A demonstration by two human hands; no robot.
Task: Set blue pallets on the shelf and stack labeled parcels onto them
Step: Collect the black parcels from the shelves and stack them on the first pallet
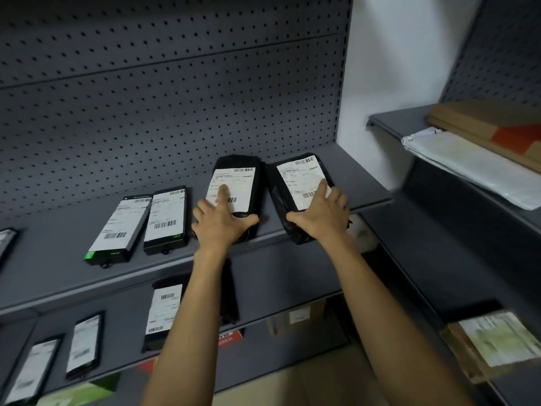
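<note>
A: Where do the two black parcels sit?

B: Side by side on the grey shelf, near its right end, long axes running from the front edge toward the pegboard. The left hand lies flat on the left parcel, the right hand on the right parcel.

A: And the fingers?

B: Spread wide, pressing down on the labels, thumbs at the near ends; neither closes round anything. Each parcel lies straight ahead of its own hand. I see no blue pallet beneath them.
</note>
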